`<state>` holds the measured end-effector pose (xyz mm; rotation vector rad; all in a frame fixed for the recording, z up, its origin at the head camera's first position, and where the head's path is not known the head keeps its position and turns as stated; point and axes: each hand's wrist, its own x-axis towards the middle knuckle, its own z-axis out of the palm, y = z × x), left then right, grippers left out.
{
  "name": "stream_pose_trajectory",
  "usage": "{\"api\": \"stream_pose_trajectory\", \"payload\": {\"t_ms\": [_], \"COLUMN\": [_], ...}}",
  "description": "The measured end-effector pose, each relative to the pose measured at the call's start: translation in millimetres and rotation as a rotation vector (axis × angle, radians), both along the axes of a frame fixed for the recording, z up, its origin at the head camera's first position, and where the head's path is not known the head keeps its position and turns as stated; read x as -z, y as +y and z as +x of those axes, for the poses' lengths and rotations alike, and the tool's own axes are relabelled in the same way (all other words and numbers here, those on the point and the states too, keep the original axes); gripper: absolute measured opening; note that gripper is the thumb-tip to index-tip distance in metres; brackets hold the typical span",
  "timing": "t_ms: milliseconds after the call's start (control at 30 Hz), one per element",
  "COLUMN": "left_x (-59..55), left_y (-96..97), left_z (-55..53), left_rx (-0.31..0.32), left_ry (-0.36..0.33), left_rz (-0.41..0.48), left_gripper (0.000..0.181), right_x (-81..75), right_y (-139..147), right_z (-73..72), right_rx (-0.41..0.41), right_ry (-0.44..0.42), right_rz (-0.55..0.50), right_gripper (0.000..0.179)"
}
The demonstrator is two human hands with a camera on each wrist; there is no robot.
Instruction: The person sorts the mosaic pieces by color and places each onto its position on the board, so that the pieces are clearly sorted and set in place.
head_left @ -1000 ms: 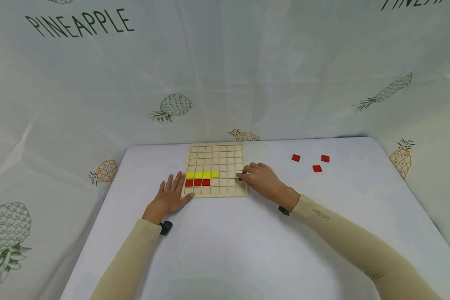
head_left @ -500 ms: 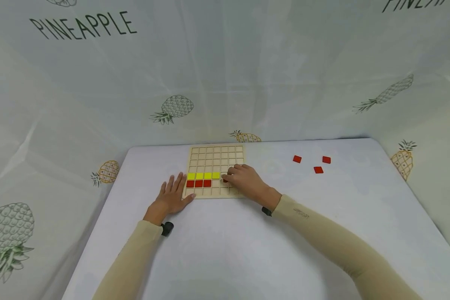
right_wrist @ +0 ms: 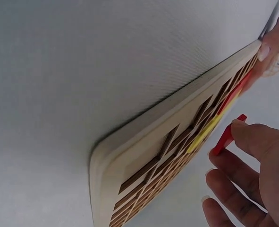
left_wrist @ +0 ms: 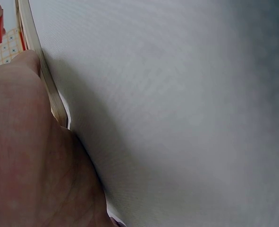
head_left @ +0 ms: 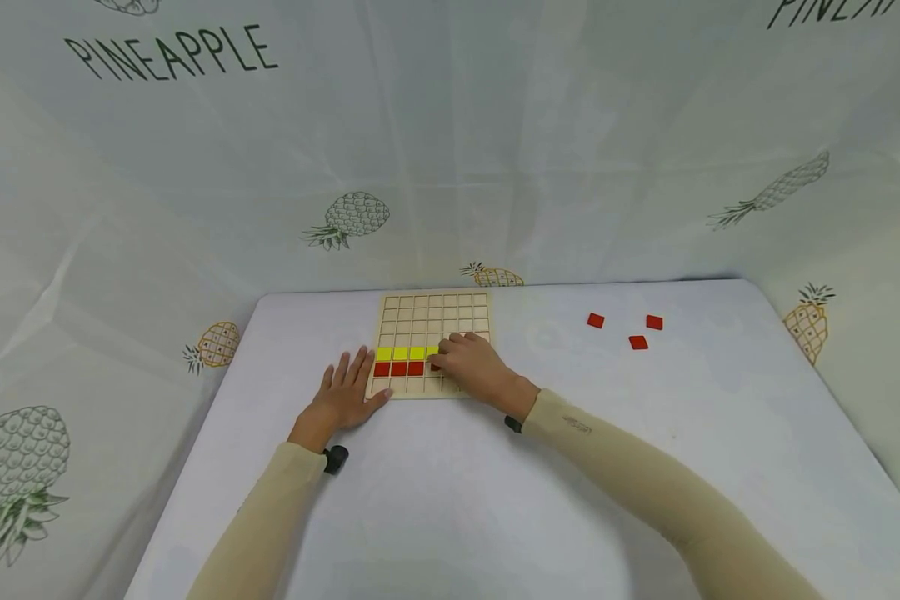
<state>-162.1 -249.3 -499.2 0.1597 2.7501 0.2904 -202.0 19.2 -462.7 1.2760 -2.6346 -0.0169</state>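
A light wooden grid board (head_left: 437, 313) lies on the white table, holding a row of yellow tiles (head_left: 401, 353) and, in the row nearer me, three red tiles (head_left: 399, 369). My right hand (head_left: 474, 367) is over the board just right of that red row. In the right wrist view its thumb and index finger pinch a red tile (right_wrist: 225, 137), tilted and held above the board surface. My left hand (head_left: 342, 395) rests flat at the board's left side, fingers spread, thumb touching the near left corner.
Three loose red tiles, one of them the nearest tile (head_left: 638, 342), lie on the table (head_left: 690, 400) to the right of the board. A white curtain (head_left: 570, 167) printed with pineapples hangs behind the table and at its sides.
My right hand has moved left across the board with the pinched red tile, from the right edge to beside the red row. The left hand stays at the board's left side.
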Motion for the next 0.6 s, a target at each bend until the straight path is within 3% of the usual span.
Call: {"api": "stream_pose_trajectory", "payload": {"t_ms": [600], "left_x": [-3.6], "left_y": [0.8], "left_z": [1.5], "left_rx": [0.004], "left_ry": [-0.009], "left_rz": [0.008], "left_gripper": [0.093], "right_x": [6.1], "right_y": [-22.0], "right_z": [-4.8], "right_rx": [0.053], "right_ry": [-0.016], "right_rz": [0.117], "right_gripper": [0.020]}}
